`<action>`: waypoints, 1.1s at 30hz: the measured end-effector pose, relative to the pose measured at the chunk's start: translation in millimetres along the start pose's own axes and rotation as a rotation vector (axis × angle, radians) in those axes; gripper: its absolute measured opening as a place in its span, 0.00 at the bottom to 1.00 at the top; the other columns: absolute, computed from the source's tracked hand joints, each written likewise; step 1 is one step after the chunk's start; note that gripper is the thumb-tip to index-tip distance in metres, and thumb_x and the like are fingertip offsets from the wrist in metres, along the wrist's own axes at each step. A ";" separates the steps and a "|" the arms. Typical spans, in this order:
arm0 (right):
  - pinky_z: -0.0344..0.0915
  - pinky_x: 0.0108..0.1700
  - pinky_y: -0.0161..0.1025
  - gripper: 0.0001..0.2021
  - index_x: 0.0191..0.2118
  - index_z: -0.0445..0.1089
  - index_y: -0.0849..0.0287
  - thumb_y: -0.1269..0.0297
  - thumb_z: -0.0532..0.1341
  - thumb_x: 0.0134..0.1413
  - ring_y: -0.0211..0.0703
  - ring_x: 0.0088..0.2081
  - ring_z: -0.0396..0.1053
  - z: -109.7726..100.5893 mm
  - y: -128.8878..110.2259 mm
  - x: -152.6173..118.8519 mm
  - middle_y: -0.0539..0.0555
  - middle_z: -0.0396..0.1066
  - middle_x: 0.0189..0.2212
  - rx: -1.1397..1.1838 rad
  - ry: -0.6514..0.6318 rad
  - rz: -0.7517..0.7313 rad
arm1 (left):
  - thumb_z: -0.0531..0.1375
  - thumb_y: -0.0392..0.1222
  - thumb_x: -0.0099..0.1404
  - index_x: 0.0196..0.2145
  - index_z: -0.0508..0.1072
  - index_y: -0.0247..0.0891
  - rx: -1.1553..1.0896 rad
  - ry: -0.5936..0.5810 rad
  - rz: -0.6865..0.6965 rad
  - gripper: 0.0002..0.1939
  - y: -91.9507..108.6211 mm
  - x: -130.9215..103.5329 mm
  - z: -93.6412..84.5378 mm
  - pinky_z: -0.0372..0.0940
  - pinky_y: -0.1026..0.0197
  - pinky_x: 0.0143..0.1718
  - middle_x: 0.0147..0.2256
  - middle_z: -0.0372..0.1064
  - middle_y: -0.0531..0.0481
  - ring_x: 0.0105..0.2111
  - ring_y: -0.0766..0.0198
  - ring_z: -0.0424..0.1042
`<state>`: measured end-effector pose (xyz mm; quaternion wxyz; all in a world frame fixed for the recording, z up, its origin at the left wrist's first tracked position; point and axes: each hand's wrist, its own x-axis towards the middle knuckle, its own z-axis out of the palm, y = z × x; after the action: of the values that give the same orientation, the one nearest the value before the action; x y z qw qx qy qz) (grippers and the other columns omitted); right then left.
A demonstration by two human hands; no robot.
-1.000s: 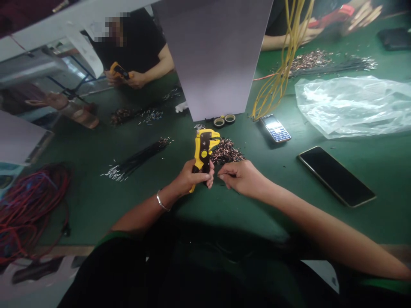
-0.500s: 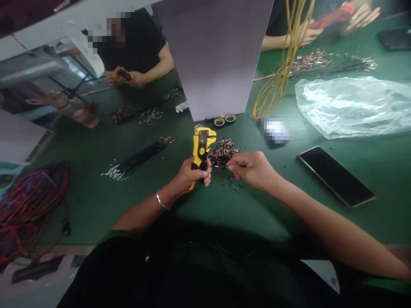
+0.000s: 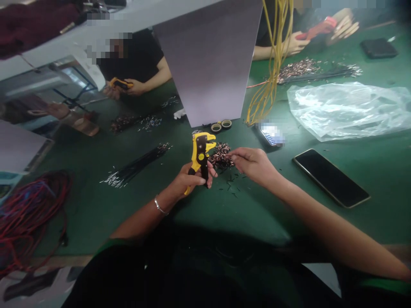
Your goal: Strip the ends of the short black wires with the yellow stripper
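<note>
My left hand (image 3: pixel 195 176) is wrapped round the handles of a yellow and black wire stripper (image 3: pixel 201 156), held upright with its jaws pointing right. Just right of the tool lies a pile of short dark wires with copper-coloured ends (image 3: pixel 221 155). At the pile's right edge, the thumb and forefinger of my right hand (image 3: pixel 252 161) are pinched together; what they hold is too small to make out. Small black scraps (image 3: pixel 231 179) are scattered below the pile. To the left, a bundle of long black wires (image 3: pixel 138 164) with silvery ends rests on the green table (image 3: pixel 205 218).
A grey panel (image 3: pixel 213 64) stands ahead, with tape rolls (image 3: pixel 226 124) at its foot. Phone (image 3: pixel 330 177), clear plastic bag (image 3: pixel 349 109) and yellow wires (image 3: pixel 272 72) lie right. Red cables (image 3: pixel 35 214) are left. Two people work across the table, holding tools.
The view has shifted slightly. My right hand has risen a little beside the pile. The wire stripper's handles look farther apart, and its jaws have changed shape slightly.
</note>
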<state>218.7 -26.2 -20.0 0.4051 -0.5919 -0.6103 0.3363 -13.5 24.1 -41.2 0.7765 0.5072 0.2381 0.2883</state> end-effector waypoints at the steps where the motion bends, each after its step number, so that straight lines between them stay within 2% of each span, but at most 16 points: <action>1: 0.60 0.29 0.40 0.13 0.36 0.78 0.59 0.64 0.56 0.58 0.40 0.24 0.64 -0.6 -0.5 0.0 0.49 0.65 0.16 -0.014 0.004 0.002 | 0.65 0.32 0.48 0.44 0.73 0.31 -0.011 -0.017 0.001 0.23 0.7 0.1 0.1 0.69 0.52 0.35 0.38 0.76 0.40 0.30 0.59 0.73; 7: 0.61 0.31 0.40 0.08 0.35 0.72 0.59 0.69 0.55 0.56 0.38 0.22 0.64 4.2 -12.9 -6.1 0.50 0.71 0.19 -0.014 0.005 0.025 | 0.66 0.32 0.46 0.46 0.73 0.31 -0.070 -0.097 -0.017 0.26 1.9 -0.7 1.6 0.68 0.51 0.36 0.41 0.75 0.37 0.32 0.56 0.74; 10: 0.61 0.29 0.39 0.06 0.30 0.68 0.57 0.69 0.56 0.56 0.37 0.20 0.63 8.4 -18.7 -10.8 0.50 0.72 0.19 0.000 -0.014 0.058 | 0.67 0.33 0.45 0.47 0.74 0.31 -0.072 -0.129 -0.036 0.28 1.8 -1.6 2.6 0.68 0.51 0.36 0.41 0.76 0.37 0.32 0.55 0.74; 13: 0.60 0.27 0.38 0.09 0.25 0.66 0.56 0.69 0.56 0.56 0.36 0.20 0.63 11.5 -22.4 -15.3 0.50 0.72 0.19 0.003 0.006 0.073 | 0.68 0.33 0.45 0.47 0.74 0.32 -0.057 -0.135 -0.041 0.28 1.6 -2.4 4.2 0.67 0.51 0.37 0.41 0.76 0.38 0.32 0.56 0.74; 19: 0.59 0.25 0.36 0.12 0.22 0.65 0.56 0.70 0.57 0.57 0.34 0.20 0.61 15.4 -29.4 -20.8 0.49 0.69 0.18 0.032 0.038 0.060 | 0.69 0.33 0.47 0.46 0.74 0.32 -0.011 -0.151 -0.048 0.26 1.2 -4.2 7.2 0.67 0.51 0.38 0.41 0.76 0.37 0.32 0.57 0.73; 26: 0.56 0.19 0.34 0.15 0.20 0.61 0.55 0.72 0.57 0.57 0.30 0.15 0.59 18.6 -41.3 -22.7 0.46 0.66 0.15 0.269 -0.038 0.138 | 0.69 0.34 0.49 0.46 0.74 0.32 0.051 -0.163 -0.048 0.24 -0.1 -5.7 7.2 0.66 0.53 0.38 0.41 0.75 0.38 0.33 0.58 0.73; 33: 0.56 0.19 0.33 0.15 0.20 0.60 0.56 0.76 0.56 0.57 0.28 0.13 0.57 21.8 -45.1 -23.5 0.45 0.65 0.15 0.301 -0.065 0.214 | 0.70 0.36 0.53 0.48 0.73 0.32 0.101 -0.181 -0.047 0.24 -5.3 -7.6 1.4 0.67 0.53 0.40 0.41 0.74 0.39 0.35 0.57 0.73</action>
<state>178.2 -51.4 8.2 0.4309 -0.5748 -0.4995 0.4841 -16.9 16.3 -44.9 0.7749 0.5638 0.1931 0.2105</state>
